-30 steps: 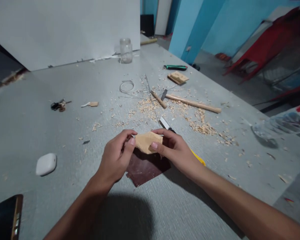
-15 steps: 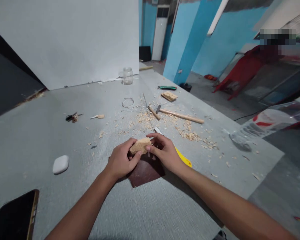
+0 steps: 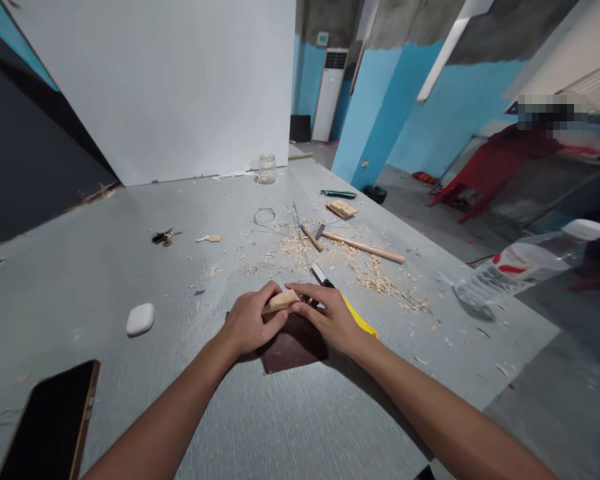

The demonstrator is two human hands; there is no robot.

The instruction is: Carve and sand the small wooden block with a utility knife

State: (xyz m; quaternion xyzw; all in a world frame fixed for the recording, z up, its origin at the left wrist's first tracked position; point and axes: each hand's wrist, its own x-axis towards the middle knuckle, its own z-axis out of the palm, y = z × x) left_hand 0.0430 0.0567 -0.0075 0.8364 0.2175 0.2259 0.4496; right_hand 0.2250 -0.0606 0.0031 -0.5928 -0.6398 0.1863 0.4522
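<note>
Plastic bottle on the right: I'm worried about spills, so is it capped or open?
Capped: a white cap sits on top of the plastic bottle.

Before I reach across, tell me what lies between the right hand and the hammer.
The head view shows a yellow-handled knife and wood shavings between the right hand and the hammer.

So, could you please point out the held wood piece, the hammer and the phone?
Wood piece [image 3: 283,301]: head view, on its pale visible side.
Hammer [image 3: 364,247]: head view, midway along its wooden handle.
Phone [image 3: 53,427]: head view, on its dark screen.
</note>
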